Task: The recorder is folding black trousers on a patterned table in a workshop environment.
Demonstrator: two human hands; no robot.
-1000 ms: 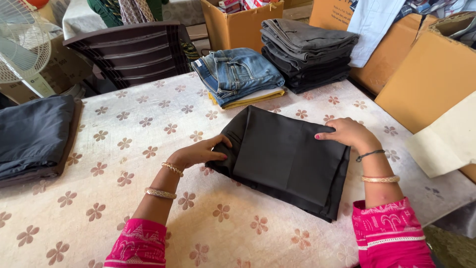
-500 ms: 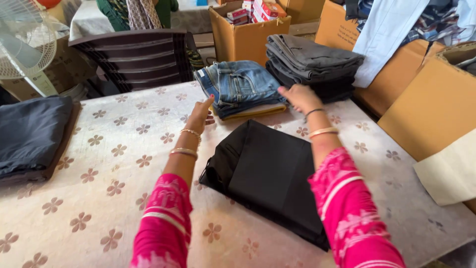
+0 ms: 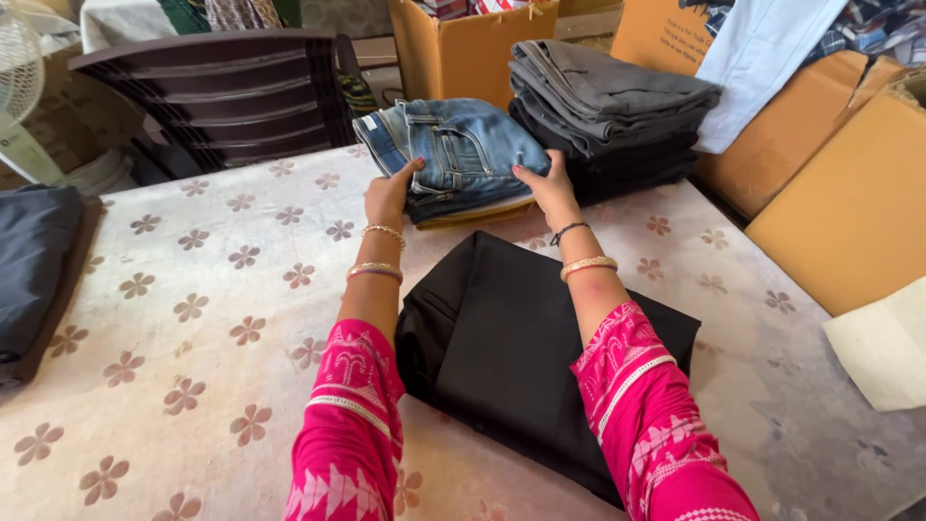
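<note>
**Folded jeans gripped from both sides at the far edge of the table**

A small pile of folded blue jeans is grasped between both hands at the far side of the table, which is covered by a pale cloth printed with brown flowers. The left hand is pressed against the pile's left edge, with the thumb raised onto the denim; the right hand is clasped on the right edge, fingers laid over the top fold. Held this way, from opposite sides, the pile is kept square so that the layers are not let slip apart. A mustard-coloured garment can be made out at the bottom of the pile, just beneath the denim.

Both forearms, in bright pink patterned sleeves with bangles at the wrists, are stretched over a folded black garment, which is left lying flat on the table nearest the person, between the arms.

Just to the right of the jeans, touching or nearly so, a taller stack of folded grey and dark trousers is seen. Cardboard boxes are ranged behind and to the right. A dark slatted chair is drawn up at the table's far left, and another dark folded garment is placed at the left edge.
</note>
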